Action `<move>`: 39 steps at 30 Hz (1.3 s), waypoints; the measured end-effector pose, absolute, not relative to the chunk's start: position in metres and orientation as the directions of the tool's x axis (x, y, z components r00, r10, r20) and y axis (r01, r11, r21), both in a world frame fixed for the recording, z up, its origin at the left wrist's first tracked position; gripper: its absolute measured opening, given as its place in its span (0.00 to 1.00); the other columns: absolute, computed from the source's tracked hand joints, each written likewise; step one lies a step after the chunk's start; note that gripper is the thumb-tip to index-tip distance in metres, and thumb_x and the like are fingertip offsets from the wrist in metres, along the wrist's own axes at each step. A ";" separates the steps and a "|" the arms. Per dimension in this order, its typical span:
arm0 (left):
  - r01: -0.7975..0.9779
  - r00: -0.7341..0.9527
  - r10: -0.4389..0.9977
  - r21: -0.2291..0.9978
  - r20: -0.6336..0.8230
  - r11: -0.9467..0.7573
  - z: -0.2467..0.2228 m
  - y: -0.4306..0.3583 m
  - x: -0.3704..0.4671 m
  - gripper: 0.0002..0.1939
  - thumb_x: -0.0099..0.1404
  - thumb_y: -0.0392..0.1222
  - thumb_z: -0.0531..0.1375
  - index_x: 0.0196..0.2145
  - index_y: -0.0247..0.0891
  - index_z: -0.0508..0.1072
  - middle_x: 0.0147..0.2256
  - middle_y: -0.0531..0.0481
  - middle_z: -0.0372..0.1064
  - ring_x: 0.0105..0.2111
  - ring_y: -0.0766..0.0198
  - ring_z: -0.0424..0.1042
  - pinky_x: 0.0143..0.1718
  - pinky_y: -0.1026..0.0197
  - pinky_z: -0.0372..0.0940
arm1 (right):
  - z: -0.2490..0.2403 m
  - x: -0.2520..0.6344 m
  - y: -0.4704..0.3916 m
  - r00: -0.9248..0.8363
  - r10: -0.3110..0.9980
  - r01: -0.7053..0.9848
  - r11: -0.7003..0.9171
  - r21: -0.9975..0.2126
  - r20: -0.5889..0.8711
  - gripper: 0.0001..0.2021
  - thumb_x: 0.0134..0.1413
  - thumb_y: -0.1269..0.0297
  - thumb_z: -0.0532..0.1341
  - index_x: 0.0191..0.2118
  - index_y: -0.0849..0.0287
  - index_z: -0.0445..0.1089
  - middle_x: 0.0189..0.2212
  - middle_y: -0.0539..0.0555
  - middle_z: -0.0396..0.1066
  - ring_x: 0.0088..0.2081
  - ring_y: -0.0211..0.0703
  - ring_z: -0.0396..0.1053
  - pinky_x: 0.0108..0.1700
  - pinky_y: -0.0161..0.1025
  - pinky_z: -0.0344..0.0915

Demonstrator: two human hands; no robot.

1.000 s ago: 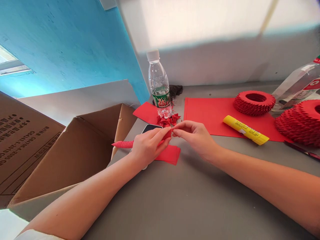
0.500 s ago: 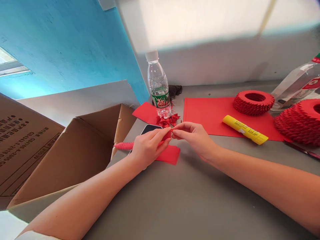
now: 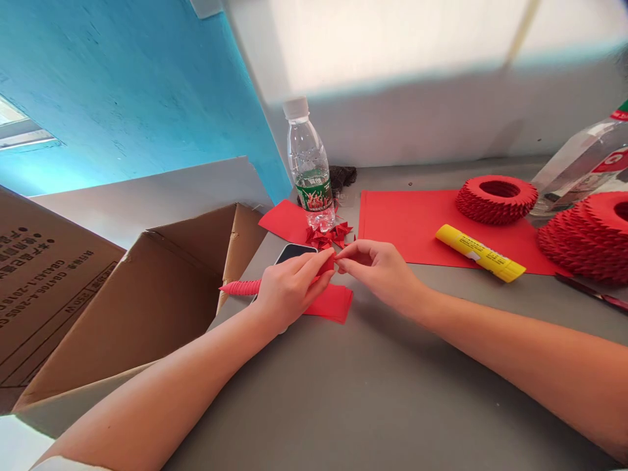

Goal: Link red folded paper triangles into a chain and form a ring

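Note:
My left hand point(image 3: 289, 288) is closed on a small red paper piece point(image 3: 327, 263), part of which shows between its fingers. At the right edge of that piece, my right hand point(image 3: 375, 267) pinches with thumb and forefinger. Below my left hand lie flat red paper strips point(image 3: 333, 303) and a phone point(image 3: 294, 252), both partly covered. A pointed, ridged red paper roll point(image 3: 240, 288) sticks out to the left from behind my left hand. Folded red paper bits point(image 3: 338, 234) lie just beyond the hands.
A clear bottle point(image 3: 310, 170) stands behind the bits. To the right are a red sheet point(image 3: 402, 226), a yellow glue stick point(image 3: 481, 253), red paper rings point(image 3: 497, 199), scissors point(image 3: 589, 291) and a large bottle point(image 3: 579, 163). An open cardboard box point(image 3: 147, 307) is at the left.
Both hands keep nearly the same pose at the red paper piece. The whole view has shifted very slightly.

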State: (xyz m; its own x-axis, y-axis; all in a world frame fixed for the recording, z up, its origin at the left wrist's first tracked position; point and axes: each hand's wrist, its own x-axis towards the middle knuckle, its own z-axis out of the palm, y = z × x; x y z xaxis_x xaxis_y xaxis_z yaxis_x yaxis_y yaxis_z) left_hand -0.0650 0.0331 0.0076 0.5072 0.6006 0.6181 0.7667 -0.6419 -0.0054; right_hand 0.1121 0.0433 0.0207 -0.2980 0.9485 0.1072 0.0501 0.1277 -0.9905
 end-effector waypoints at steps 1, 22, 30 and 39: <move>0.764 0.513 0.596 -0.012 0.617 -0.645 0.008 0.033 -0.065 0.14 0.62 0.38 0.54 0.47 0.37 0.66 0.37 0.51 0.73 0.32 0.69 0.71 0.30 0.69 0.62 | 0.021 0.112 0.043 -0.305 0.946 0.061 0.130 -0.990 0.106 0.05 0.46 0.71 0.57 0.29 0.62 0.70 0.27 0.50 0.72 0.32 0.36 0.70 0.36 0.33 0.65; 0.770 0.552 0.568 -0.112 0.610 -0.628 0.008 0.034 -0.065 0.12 0.61 0.38 0.54 0.43 0.37 0.68 0.33 0.52 0.73 0.29 0.69 0.72 0.29 0.69 0.62 | 0.020 0.115 0.043 -0.318 0.927 0.186 0.266 -0.946 0.198 0.05 0.49 0.70 0.55 0.30 0.59 0.68 0.28 0.48 0.71 0.32 0.35 0.68 0.36 0.33 0.64; 0.741 0.597 0.547 -0.143 0.587 -0.656 0.010 0.033 -0.063 0.13 0.61 0.39 0.55 0.44 0.36 0.68 0.32 0.51 0.73 0.28 0.69 0.71 0.26 0.69 0.61 | 0.017 0.117 0.049 -0.368 0.917 0.180 0.231 -0.956 0.152 0.07 0.49 0.65 0.57 0.36 0.55 0.60 0.25 0.45 0.67 0.30 0.35 0.66 0.35 0.36 0.62; 0.796 0.534 0.575 -0.138 0.620 -0.590 0.007 0.038 -0.069 0.13 0.61 0.40 0.54 0.44 0.38 0.68 0.35 0.52 0.73 0.30 0.69 0.71 0.25 0.68 0.59 | 0.022 0.123 0.057 -0.343 0.939 0.149 0.096 -0.984 0.039 0.10 0.48 0.59 0.58 0.30 0.63 0.69 0.29 0.53 0.71 0.33 0.39 0.67 0.36 0.36 0.62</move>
State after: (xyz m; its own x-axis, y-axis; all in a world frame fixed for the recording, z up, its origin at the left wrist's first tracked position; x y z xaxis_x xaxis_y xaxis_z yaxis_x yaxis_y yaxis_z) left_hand -0.0685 0.0380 0.0071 0.5335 0.5755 0.6198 0.7959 -0.5895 -0.1378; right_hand 0.1233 0.0568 0.0218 -0.3426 0.9386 0.0394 0.1495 0.0959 -0.9841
